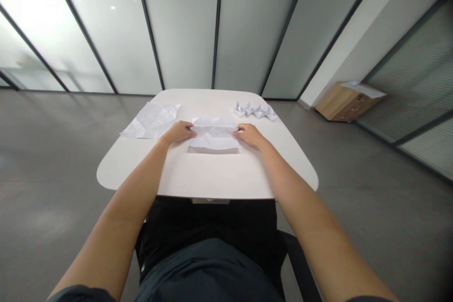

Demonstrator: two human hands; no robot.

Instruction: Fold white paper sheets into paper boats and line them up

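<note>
**While Both Hands Close on Its Ends, a Creased White Sheet Is Held on the Table**

Where the left hand (179, 132) and the right hand (249, 135) meet the table (212, 174), a white paper sheet (214, 139) is stretched between them. Its left end is gripped by the curled fingers of the left hand, and its right end is gripped in the same way by the right hand. Neither hand is spread wide.

The sheet is seen lying flat, wider than it is deep, with its far part folded over toward the near part so that a doubled band runs from one hand to the other. Soft wrinkles and faint crease lines are spread across its surface, and its near edge is left straight and free, just nearer the body than both hands.

Beyond the left hand, to its outer side, a crumpled sheet (151, 120) is laid open, close to that hand but not touched by it. Beyond the right hand, farther away on the table, a row of folded paper shapes (255, 110) with pointed tips is set out, apart from the fingers.
</note>
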